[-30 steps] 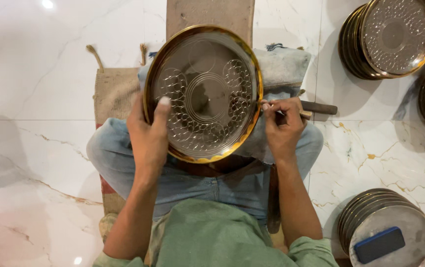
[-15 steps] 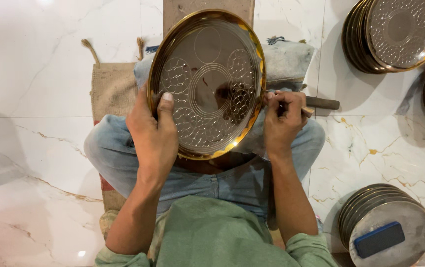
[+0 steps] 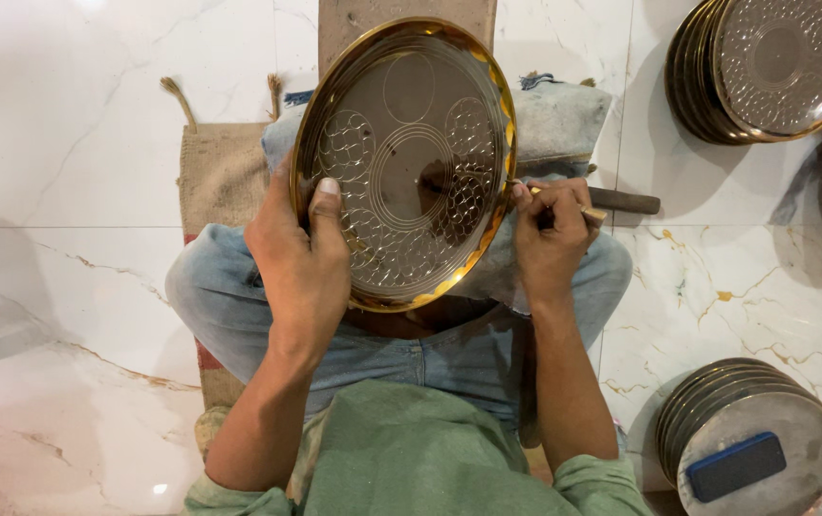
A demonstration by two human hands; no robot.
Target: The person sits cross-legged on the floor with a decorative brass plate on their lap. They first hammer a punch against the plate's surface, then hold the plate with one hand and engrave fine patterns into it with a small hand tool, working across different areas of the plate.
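So the big round brass plate with the gold rim and the engraved scale-and-circle pattern [image 3: 406, 162] is sitting tilted up over the person's lap, resting against a grey padded cushion [image 3: 554, 119] just behind it; the left hand [image 3: 301, 258] is gripping the plate's lower left edge, thumb lying flat on the patterned face and fingers wrapped behind the rim; the right hand [image 3: 550, 234] is closed around a thin metal engraving tool [image 3: 564, 203] just at the plate's right rim, tip touching the edge there; a dark wooden-handled tool [image 3: 626, 201] is lying right of the plate, just past that hand; under the plate the person is sitting cross-legged in blue jeans [image 3: 239, 306] and a green shirt [image 3: 411, 459] on a brown burlap mat [image 3: 220, 172] that's poking out left of the plate; up and right of the plate a stack of similar engraved brass plates [image 3: 765, 67] is lying on the white marble floor [image 3: 76, 143]; down and right of it another stack of plates [image 3: 746, 430] is carrying a dark blue rectangular block [image 3: 736, 466] on top.
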